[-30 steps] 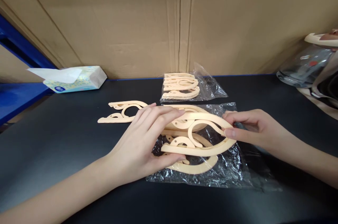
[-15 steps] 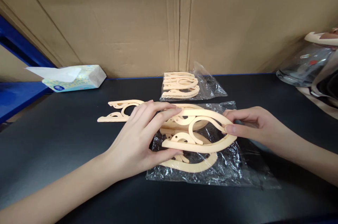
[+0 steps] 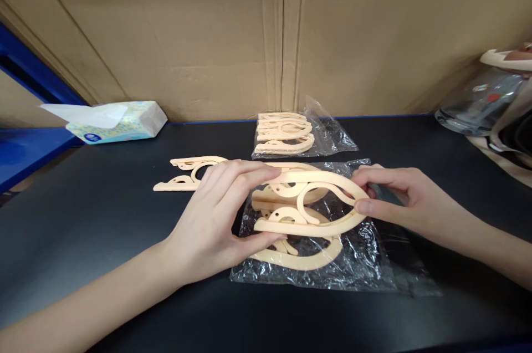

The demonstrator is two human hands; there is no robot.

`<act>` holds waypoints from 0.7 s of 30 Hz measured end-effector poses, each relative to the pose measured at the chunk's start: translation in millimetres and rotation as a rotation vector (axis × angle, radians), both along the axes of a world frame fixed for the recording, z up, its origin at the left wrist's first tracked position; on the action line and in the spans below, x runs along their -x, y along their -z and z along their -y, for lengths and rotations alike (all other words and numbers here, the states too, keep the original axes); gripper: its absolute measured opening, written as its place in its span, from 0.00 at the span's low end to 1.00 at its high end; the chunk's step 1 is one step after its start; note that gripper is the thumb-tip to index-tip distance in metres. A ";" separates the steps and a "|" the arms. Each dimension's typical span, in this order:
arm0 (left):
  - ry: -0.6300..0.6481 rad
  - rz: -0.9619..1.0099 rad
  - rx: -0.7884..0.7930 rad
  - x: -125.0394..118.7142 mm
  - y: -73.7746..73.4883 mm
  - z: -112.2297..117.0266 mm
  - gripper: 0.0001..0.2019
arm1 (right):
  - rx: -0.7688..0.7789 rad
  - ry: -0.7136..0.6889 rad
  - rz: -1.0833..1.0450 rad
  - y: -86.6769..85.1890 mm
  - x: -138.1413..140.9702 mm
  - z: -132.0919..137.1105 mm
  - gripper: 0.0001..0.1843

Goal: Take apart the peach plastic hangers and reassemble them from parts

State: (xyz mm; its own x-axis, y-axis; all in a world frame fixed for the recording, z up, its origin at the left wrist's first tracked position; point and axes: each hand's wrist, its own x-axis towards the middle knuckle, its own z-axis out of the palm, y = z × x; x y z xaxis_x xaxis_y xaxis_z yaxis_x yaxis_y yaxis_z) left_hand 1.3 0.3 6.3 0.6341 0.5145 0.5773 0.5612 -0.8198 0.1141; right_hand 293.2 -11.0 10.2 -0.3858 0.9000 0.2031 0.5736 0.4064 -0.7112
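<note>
A cream folding clothes hanger (image 3: 338,226), folded up, is held between both hands above a clear plastic bag (image 3: 366,264). My left hand (image 3: 220,220) grips its left end, fingers on the upper arm and thumb at the lower arm. With thumb and fingers, my right hand (image 3: 394,195) pinches the rounded right end. More cream hangers (image 3: 303,260) lie inside the bag beneath it. Behind my left hand, another folded hanger (image 3: 177,184) rests on the table, its right part hidden by the fingers.
Farther back lies a second clear bag with several hangers (image 3: 286,134). A tissue pack (image 3: 120,123) sits at the back left. At the right stand a clear plastic container (image 3: 477,101) and a dark item with a pale strap. Cardboard (image 3: 187,37) walls the back of the black table (image 3: 103,198).
The held hanger has shifted very slightly up and left, and both hands keep their grip on it. Nothing else has visibly moved.
</note>
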 end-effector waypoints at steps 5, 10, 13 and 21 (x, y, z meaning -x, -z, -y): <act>0.004 0.004 0.037 -1.9 0.9 1.6 0.29 | -0.417 -0.017 0.148 1.7 2.9 5.3 0.27; 0.050 0.027 0.089 -9.2 4.8 8.8 0.29 | -0.587 -0.153 0.316 1.4 10.4 14.9 0.36; 0.088 0.023 0.115 -12.7 6.2 13.9 0.28 | -0.626 -0.211 0.364 0.6 15.2 19.6 0.34; 0.120 0.021 0.113 -15.3 7.8 18.4 0.29 | -0.740 -0.267 0.454 -2.0 24.2 26.0 0.33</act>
